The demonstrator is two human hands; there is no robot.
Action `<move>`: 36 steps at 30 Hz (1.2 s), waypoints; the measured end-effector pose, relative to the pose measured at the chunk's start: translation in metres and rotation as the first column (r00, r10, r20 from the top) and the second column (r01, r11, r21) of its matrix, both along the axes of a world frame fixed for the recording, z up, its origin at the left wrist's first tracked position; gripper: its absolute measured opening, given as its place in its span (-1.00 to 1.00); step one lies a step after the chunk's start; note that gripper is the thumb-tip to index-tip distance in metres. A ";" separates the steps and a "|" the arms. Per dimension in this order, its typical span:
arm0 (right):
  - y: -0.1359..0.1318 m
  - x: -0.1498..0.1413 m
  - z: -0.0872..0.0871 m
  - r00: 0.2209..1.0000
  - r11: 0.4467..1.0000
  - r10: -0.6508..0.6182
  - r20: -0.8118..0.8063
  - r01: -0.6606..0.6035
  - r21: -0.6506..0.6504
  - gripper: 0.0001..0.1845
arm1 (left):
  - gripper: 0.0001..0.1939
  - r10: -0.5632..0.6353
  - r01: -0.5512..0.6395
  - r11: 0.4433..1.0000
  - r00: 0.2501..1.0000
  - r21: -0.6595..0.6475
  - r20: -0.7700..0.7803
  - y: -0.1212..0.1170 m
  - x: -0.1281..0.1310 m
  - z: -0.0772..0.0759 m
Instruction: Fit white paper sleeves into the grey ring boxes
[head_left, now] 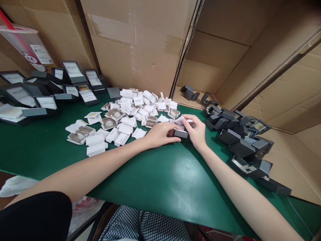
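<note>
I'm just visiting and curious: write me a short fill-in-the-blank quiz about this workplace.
1. The table is colored ____.
2. The left hand and right hand meet at a small gray ____.
3. The straw in the cup is ____.
4. The heaped small pieces beyond the left forearm are mostly ____ in color.

Missing words: green; box; red; white.

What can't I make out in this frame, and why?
All in the head view:
Left end of the held grey box: hidden by the left hand.
Most print on the white boxes: too small.
Top of the red straw: cut off by the left edge.
</note>
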State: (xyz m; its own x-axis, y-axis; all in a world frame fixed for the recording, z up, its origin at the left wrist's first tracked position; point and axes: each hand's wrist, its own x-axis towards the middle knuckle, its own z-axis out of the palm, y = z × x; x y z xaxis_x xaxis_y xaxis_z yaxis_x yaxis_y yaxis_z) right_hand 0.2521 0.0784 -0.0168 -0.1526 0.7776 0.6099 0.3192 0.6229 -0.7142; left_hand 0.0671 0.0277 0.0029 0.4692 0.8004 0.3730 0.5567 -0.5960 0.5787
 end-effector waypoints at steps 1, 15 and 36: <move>0.000 0.000 0.001 1.000 1.000 -0.007 -0.003 0.007 0.022 -0.80 | -0.67 -0.004 0.004 1.000 1.000 0.008 -0.001 0.000 0.000 -0.001; -0.007 -0.001 0.006 0.997 0.992 -0.045 0.068 0.036 0.124 -0.81 | -0.73 0.044 -0.044 0.999 0.999 0.005 0.024 0.002 0.000 -0.006; -0.002 0.000 0.003 0.998 0.996 -0.050 0.041 0.047 0.075 -0.89 | -0.72 -0.008 0.008 1.000 1.000 0.013 0.008 0.000 0.000 -0.002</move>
